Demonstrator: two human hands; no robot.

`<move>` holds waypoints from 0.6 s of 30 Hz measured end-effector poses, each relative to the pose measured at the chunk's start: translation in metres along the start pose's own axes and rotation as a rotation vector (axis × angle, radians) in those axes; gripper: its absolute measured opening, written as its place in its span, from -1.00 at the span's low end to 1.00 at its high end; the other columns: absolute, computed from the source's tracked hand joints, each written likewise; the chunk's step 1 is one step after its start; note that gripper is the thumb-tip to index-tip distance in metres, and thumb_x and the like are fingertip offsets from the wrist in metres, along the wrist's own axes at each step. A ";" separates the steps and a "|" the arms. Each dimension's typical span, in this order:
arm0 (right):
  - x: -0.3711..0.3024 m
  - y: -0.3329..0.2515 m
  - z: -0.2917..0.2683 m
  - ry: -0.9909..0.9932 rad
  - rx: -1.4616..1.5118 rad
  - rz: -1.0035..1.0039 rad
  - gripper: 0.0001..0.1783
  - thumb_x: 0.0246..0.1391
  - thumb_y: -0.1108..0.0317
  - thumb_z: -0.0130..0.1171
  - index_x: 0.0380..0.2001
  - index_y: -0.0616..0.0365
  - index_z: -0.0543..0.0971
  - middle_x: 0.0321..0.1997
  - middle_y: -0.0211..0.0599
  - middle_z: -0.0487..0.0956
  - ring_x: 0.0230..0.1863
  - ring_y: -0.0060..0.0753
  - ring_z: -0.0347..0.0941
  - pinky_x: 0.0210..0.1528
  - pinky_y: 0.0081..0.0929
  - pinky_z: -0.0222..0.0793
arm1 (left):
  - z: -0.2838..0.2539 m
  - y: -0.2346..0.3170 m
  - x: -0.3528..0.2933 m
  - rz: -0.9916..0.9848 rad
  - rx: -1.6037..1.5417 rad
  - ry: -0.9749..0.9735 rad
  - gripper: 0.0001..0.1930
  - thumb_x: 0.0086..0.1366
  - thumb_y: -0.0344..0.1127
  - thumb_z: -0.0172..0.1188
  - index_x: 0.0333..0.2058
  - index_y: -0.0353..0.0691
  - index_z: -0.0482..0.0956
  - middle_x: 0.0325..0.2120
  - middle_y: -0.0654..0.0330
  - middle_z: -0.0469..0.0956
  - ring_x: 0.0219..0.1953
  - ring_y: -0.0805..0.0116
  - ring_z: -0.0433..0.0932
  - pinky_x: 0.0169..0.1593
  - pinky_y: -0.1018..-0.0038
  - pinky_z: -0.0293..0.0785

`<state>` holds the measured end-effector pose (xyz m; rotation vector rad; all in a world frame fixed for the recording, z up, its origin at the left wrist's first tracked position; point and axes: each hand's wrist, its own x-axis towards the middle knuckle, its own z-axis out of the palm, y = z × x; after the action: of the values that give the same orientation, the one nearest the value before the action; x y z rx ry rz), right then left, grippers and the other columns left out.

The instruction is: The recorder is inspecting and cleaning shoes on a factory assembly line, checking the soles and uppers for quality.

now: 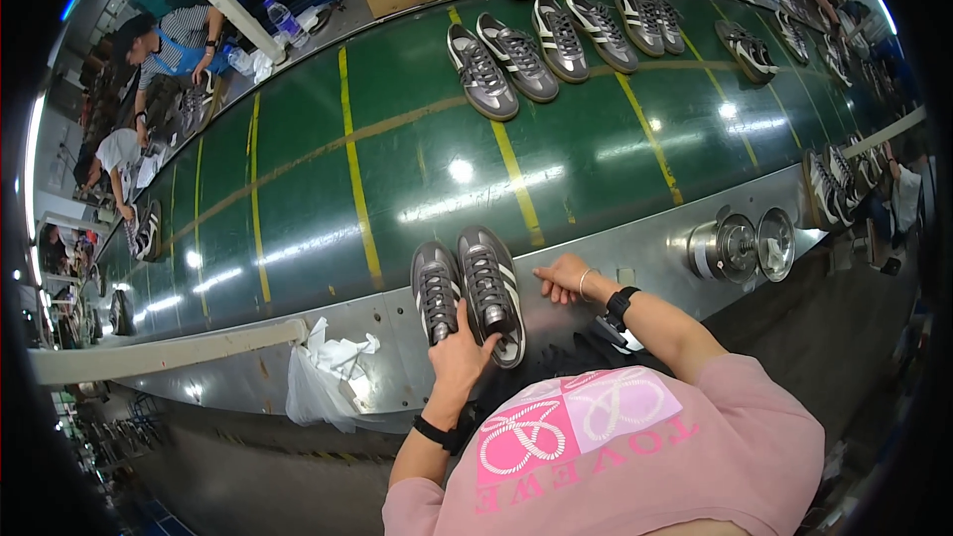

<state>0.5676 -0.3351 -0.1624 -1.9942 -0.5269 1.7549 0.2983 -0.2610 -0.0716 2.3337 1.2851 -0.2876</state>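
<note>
Two grey sneakers with white side stripes and brown soles, the left sneaker [435, 283] and the right sneaker [483, 273], stand side by side on the metal ledge, toes pointing away and overlapping the belt's edge. My left hand [460, 362] grips the pair at the heel end, its thumb by the right shoe's heel and a finger between the two. Just right of the pair, my right hand [566, 280] hovers over the ledge, fingers loosely curled and apart, with nothing visible in them.
Beyond the ledge runs a green conveyor belt [298, 174] with yellow lines. Several similar sneakers [559, 37] line its far side. Two round metal containers [723, 250] stand at right; a plastic bag [316, 377] hangs at left beside a beige bar [169, 352]. A co-worker [179, 45] is at far left.
</note>
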 end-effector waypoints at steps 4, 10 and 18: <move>-0.002 -0.003 -0.001 -0.010 0.000 0.000 -0.44 0.25 -0.06 0.05 -0.55 0.22 0.66 -0.67 -0.25 0.61 -0.76 -0.47 0.48 -0.77 -0.57 0.30 | 0.014 -0.010 0.003 -0.016 -0.087 -0.025 -0.31 0.17 -0.05 0.19 0.28 -0.05 0.28 -0.51 -0.08 0.63 -0.40 -0.14 0.64 -0.26 0.00 0.50; 0.009 0.001 -0.009 -0.046 -0.044 0.066 -0.39 0.22 -0.14 0.04 -0.54 0.22 0.67 -0.63 -0.23 0.64 -0.74 -0.47 0.51 -0.74 -0.54 0.32 | -0.011 -0.035 0.042 0.033 -0.237 0.120 -0.44 0.08 -0.13 0.22 0.08 -0.23 0.50 -0.56 -0.04 0.59 -0.47 -0.08 0.61 -0.33 0.14 0.50; 0.001 -0.013 -0.016 -0.054 -0.086 0.093 -0.34 0.23 -0.20 -0.01 -0.53 0.18 0.72 -0.62 -0.24 0.65 -0.72 -0.45 0.52 -0.70 -0.54 0.32 | -0.134 -0.114 0.226 0.136 -0.186 0.636 -0.49 0.10 -0.13 0.18 -0.04 -0.38 0.50 -0.40 -0.23 0.59 -0.28 -0.29 0.58 -0.14 0.01 0.47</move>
<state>0.5832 -0.3253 -0.1542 -2.0653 -0.5439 1.8755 0.3206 0.0242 -0.0759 2.4146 1.3321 0.6408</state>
